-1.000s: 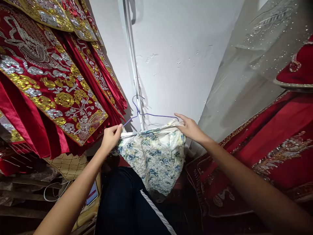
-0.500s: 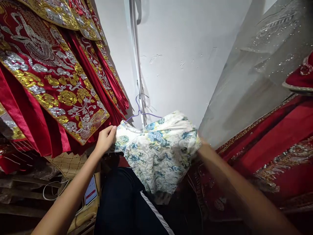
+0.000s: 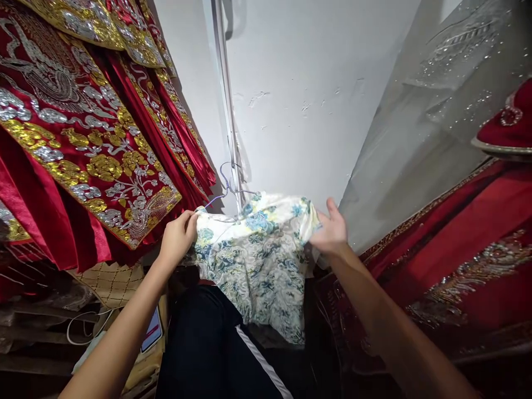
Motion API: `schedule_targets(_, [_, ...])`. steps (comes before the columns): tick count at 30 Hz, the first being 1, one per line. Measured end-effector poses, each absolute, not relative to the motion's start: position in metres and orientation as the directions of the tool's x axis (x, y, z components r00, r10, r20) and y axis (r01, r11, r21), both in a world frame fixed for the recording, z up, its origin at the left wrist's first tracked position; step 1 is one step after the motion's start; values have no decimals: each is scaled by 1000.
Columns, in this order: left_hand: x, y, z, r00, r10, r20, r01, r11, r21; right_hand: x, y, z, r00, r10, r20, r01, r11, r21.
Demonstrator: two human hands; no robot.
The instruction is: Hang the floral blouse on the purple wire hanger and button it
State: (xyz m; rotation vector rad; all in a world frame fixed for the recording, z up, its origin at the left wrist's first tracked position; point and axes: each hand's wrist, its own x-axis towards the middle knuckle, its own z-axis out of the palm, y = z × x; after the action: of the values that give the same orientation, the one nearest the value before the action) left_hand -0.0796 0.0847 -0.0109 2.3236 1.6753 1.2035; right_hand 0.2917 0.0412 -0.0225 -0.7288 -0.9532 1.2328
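Note:
A white short-sleeved top (image 3: 257, 260) with a blue and yellow floral print hangs in front of me on a thin purple wire hanger (image 3: 226, 185). The hanger's hook is up by the metal pole, and its lower part is hidden by the cloth. At the top's left shoulder, my left hand (image 3: 178, 238) is closed, pinching the fabric near the hanger's end. My right hand (image 3: 331, 228) is at the right sleeve, slightly blurred, palm turned up and thumb spread away. Its fingertips meet the sleeve edge and are partly hidden there.
Red garments with gold and silver sequins (image 3: 103, 138) hang at left. A metal pole (image 3: 224, 83) runs down the white wall. On the right are a sheer glittery cloth (image 3: 386, 149), red beaded fabric (image 3: 457, 238) and a red hat-like item (image 3: 507, 124). A phone (image 3: 153, 332) lies low at left.
My right hand has shifted left and come into sight, with its thumb lifted. The top's right shoulder has spread flatter and its hem has swung right. My left hand still grips its shoulder.

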Motion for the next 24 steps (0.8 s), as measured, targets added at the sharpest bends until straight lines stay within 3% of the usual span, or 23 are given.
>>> schedule_targets(4, [-75, 93, -5, 54, 835, 547, 719, -413, 559, 273, 25, 17, -50, 963, 266, -164, 255, -953])
schedule_targets(6, [-74, 91, -5, 24, 826, 563, 654, -439, 616, 256, 9, 23, -286, 927, 243, -27, 246, -969])
schedule_targets(8, [-71, 82, -8, -22, 798, 602, 580, -480, 658, 240, -8, 19, -602, 778, 181, 90, 291, -952])
schedule_targets(10, [-64, 67, -12, -57, 770, 635, 506, -526, 683, 228, -18, 8, -709, 673, 211, 166, 450, -878])
schedule_targets(14, [-35, 41, -11, -8, 800, 600, 241, -581, 778, 212, -14, -16, -478, 723, 498, 425, 687, -590])
schedule_targets(18, [2, 36, -1, 296, 851, 434, -197, -390, 899, 205, 2, -35, -470, 685, 558, 666, 689, -285])
schedule_targets(20, [12, 34, 0, 358, 862, 359, -283, -266, 921, 208, 4, -43, -476, 683, 554, 692, 680, -244])
schedule_targets(24, [-1, 26, -13, 308, 931, 193, -226, -125, 966, 239, 2, -56, -288, 785, 549, 767, 532, -358])
